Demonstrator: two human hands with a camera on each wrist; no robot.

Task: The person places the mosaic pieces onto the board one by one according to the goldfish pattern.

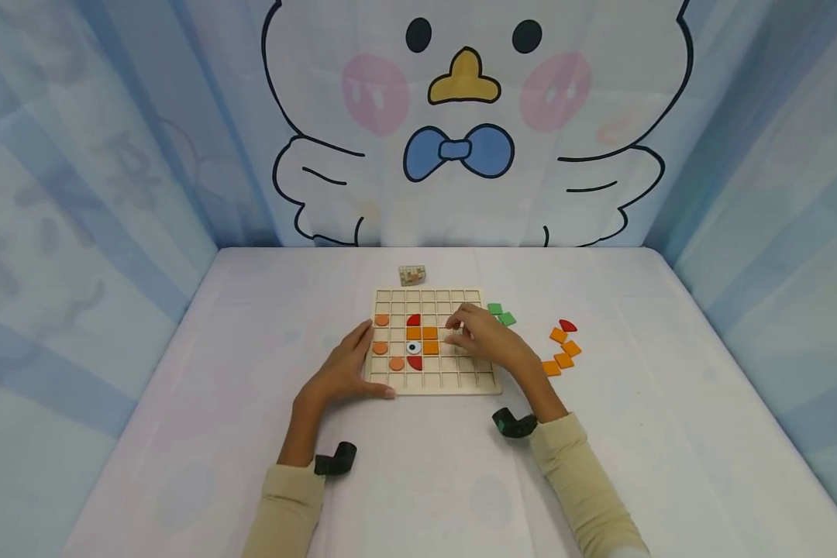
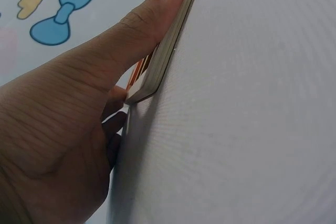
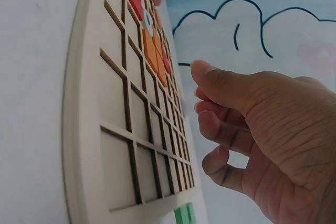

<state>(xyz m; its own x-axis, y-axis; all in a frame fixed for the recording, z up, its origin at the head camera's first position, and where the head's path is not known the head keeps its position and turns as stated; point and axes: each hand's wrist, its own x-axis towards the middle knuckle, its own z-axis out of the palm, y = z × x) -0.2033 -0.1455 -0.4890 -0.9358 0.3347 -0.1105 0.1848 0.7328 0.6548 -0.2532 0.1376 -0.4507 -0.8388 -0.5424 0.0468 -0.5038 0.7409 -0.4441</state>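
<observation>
A wooden grid board lies flat on the table. My left hand holds its near left corner, thumb along the front edge and fingers at the left side. Above the right half of the board is my right hand, fingers loosely bent and nothing between thumb and fingertips in the right wrist view. Set in the grid are orange squares, red quarter-round pieces, a white eye tile and orange discs. Bare cells show on the board's right side in the right wrist view.
Two green squares lie by the board's right edge. Farther right are several loose orange squares and a red piece. A small clear packet-like block sits behind the board. A curtain with a cartoon bird hangs behind the table.
</observation>
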